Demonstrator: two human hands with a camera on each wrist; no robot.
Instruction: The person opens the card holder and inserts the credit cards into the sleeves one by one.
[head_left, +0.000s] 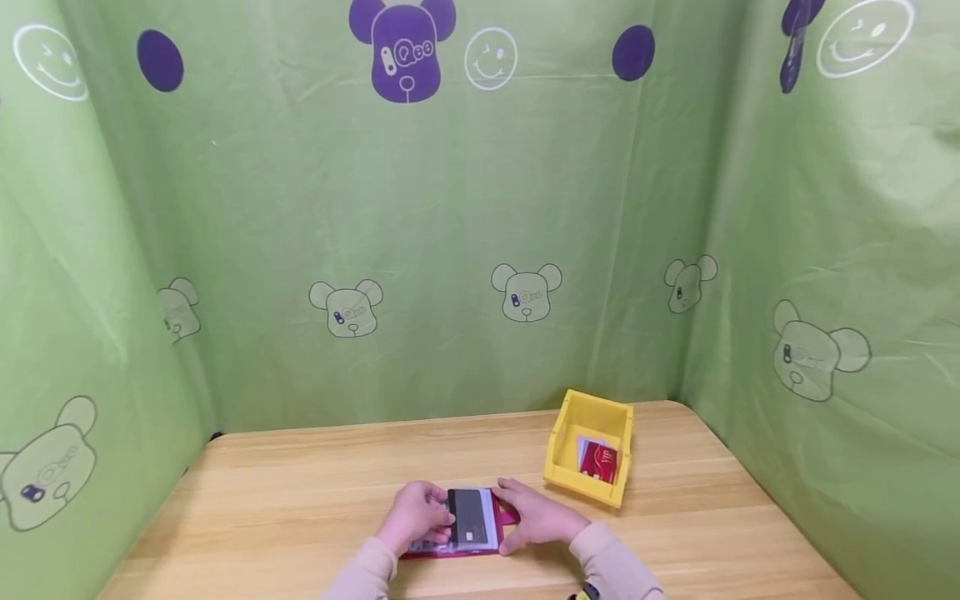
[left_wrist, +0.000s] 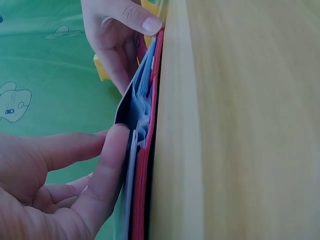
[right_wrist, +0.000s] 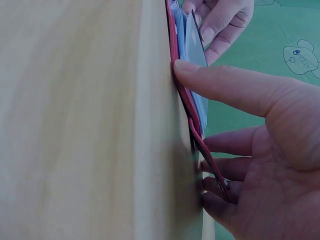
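Observation:
A red card holder [head_left: 459, 553] lies spread on the wooden table with its clear plastic sleeves [left_wrist: 143, 82] facing up. Over the sleeves is a black card [head_left: 470, 515] with a chip near its lower edge. My left hand [head_left: 417, 515] pinches this card at its left side; in the left wrist view the card stands tilted away from the sleeves. My right hand [head_left: 542, 515] grips the holder's right edge, thumb [right_wrist: 187, 67] on the near corner. The other fingers lie by the red snap strap [right_wrist: 211, 162], which sticks out on that side.
A yellow bin [head_left: 581, 487] stands behind my right hand, with a red VIP card [head_left: 600, 461] and a paler card [head_left: 582, 448] inside. Green printed curtains [head_left: 450, 200] enclose the table [head_left: 300, 500] at the back and both sides.

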